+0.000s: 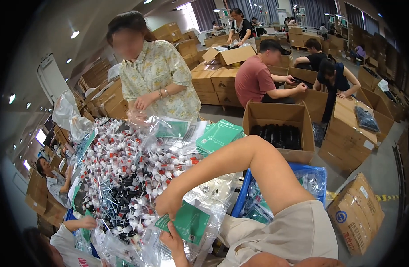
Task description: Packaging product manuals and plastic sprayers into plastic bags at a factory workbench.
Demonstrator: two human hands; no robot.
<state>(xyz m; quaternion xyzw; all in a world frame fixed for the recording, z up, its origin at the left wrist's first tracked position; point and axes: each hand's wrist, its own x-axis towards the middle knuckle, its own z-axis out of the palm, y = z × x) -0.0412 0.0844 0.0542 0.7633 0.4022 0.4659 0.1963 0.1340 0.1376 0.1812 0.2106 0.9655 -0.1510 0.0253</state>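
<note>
A green printed leaflet (193, 224) with a line drawing lies over clear plastic bags close in front of me. My left hand (172, 241) grips its lower left edge, the thumb on top. My right hand (169, 202) reaches across from the right with a bent elbow. Its fingers are closed at the leaflet's upper left corner; what exactly they pinch is hidden. Beyond my hands spreads a big heap of small white bottles with red parts (142, 153), mixed with black plastic pieces (137, 189) and long metal screws (110, 200).
A stack of green leaflets (220, 137) lies at the table's far right. A blue crate (318, 180) of filled bags stands right of the table, beside an open carton (280, 131) of black parts. Co-workers stand across the table (157, 80) and sit at its left (64, 244).
</note>
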